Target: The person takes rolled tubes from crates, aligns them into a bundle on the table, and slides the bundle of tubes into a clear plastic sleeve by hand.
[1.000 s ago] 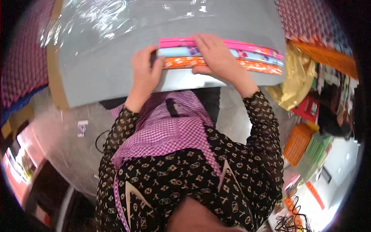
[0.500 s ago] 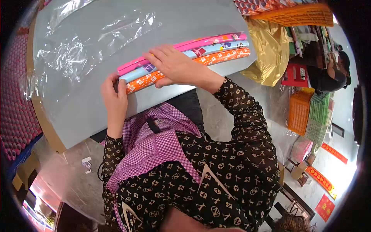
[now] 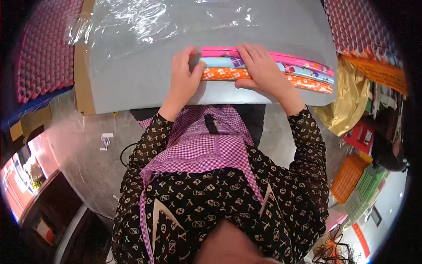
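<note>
Three gift-wrap rolls lie side by side on the grey table: a pink roll [image 3: 303, 64] at the back, a light blue roll [image 3: 215, 62] in the middle and an orange patterned roll [image 3: 307, 83] in front. Across them rests my right hand [image 3: 263, 72], fingers over the pink roll and thumb by the orange one, gripping the set. At the rolls' left ends is my left hand [image 3: 186, 79], fingers and thumb apart, its thumb against or close to the blue roll's end. Its fingertips are slightly blurred.
Clear plastic film [image 3: 149, 26] lies on the grey tabletop [image 3: 132, 88]. Stacked rolls [image 3: 46, 48] stand at the left, and more rolls [image 3: 362, 35] at the right. Gold wrapping sheet [image 3: 347, 97] hangs by the right edge. Orange baskets [image 3: 347, 178] stand on the floor.
The view has turned, so the rolls and both hands appear farther right. My left fingers have straightened at the rolls' ends. My right hand stays across the rolls.
</note>
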The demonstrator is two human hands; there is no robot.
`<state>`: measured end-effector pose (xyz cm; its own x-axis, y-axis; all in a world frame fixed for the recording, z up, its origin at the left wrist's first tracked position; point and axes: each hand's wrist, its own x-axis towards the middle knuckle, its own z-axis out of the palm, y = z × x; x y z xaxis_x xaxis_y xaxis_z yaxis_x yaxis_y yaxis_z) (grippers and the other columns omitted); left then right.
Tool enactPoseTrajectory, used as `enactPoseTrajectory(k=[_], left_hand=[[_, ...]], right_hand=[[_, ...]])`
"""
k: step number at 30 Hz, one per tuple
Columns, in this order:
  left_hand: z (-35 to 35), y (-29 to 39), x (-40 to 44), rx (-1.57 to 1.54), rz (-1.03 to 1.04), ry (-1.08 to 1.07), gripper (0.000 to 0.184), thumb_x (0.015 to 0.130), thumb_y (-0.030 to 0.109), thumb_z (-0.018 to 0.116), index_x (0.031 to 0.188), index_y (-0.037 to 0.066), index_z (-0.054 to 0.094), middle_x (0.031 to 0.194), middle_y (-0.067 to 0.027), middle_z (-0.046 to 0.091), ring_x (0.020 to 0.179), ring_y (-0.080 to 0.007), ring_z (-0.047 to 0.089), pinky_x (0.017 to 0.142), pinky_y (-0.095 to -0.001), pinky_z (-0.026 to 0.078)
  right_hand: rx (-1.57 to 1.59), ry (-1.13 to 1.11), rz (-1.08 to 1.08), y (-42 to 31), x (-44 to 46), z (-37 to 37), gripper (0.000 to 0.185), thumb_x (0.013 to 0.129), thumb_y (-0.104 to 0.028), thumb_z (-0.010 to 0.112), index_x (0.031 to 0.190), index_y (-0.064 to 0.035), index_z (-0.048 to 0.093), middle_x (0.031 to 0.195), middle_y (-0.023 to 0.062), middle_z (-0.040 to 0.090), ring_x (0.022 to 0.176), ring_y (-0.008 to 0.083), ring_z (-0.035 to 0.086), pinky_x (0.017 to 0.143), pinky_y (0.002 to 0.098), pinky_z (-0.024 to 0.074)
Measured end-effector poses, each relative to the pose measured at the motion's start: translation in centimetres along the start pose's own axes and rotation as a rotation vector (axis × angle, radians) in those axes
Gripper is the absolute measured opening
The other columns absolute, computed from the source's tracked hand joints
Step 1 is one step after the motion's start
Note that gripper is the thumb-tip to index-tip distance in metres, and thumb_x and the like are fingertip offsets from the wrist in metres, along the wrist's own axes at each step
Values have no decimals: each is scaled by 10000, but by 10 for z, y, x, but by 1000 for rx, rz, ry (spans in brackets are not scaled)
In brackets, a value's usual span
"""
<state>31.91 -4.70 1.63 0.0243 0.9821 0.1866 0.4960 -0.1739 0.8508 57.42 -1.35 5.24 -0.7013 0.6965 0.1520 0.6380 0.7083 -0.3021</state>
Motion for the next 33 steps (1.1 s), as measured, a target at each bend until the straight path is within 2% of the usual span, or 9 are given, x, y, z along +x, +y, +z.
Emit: enactPoseTrajectory(k=[2,7,11,14,19,21,24,29,33], left_hand=[[0,-2,1,35,121,63,433,847,94,640,1246,-2,500,1126,-189,567,1024,-319,537,914,-405,429],[6,-3,0,-131,74,-58,573,981,188,478,1456,-61,277,1417,-261,417,1284,-400,427,1076,-435,331],[24,2,-4,-284,76,-80,612,1017,250,404,1498,-48,172,1491,-269,319,1328,-391,377,1113,-420,274],[26,3,-7,-231,90,-84,617,1022,264,405,1502,-42,167,1518,-268,271,1365,-402,325,1130,-425,244],[17,7,4,-175,195,-77,813,918,396,600,1489,-33,213,1532,-253,248,1409,-433,244,1148,-450,210],[5,15,8,455,410,-196,962,782,502,703,1463,-28,277,1518,-239,283,1404,-418,270,1145,-481,222],[5,14,16,485,435,-346,1030,696,553,731,1436,-34,321,1497,-220,328,1404,-378,297,1138,-502,239],[5,16,20,493,490,-299,937,668,513,746,1343,-48,417,1331,-195,479,1302,-341,405,1102,-486,297],[6,17,21,550,480,-305,921,665,500,752,1340,-35,427,1332,-180,482,1303,-320,409,1093,-494,306]], right_hand=[[1,-20,33,-2,0,-2,976,682,-501,754,1395,34,358,1309,223,468,1217,395,452,1045,468,370],[-70,-27,15,-1,1,0,1023,677,-544,738,1413,40,335,1321,231,463,1213,401,458,1046,470,373],[-65,-43,15,-2,2,0,1033,669,-543,738,1419,40,331,1325,231,463,1216,400,458,1050,472,373],[-71,-44,8,-1,2,2,1037,664,-544,736,1418,42,330,1323,232,463,1218,401,457,1051,475,372],[-71,-49,6,1,2,3,1031,666,-549,729,1412,45,337,1322,233,464,1218,405,457,1054,476,370],[-72,-40,-3,1,1,2,1026,668,-549,728,1409,46,343,1321,233,464,1220,404,456,1054,477,370],[-84,-30,-15,2,2,2,1014,670,-549,726,1400,49,356,1323,236,463,1225,404,454,1053,479,369],[-68,-77,34,-8,6,-8,1033,634,-534,751,1389,52,359,1346,236,448,1255,401,431,1075,490,346],[-129,-82,3,-21,15,-6,1046,603,-505,771,1376,69,362,1389,238,420,1319,392,382,1097,500,317]])
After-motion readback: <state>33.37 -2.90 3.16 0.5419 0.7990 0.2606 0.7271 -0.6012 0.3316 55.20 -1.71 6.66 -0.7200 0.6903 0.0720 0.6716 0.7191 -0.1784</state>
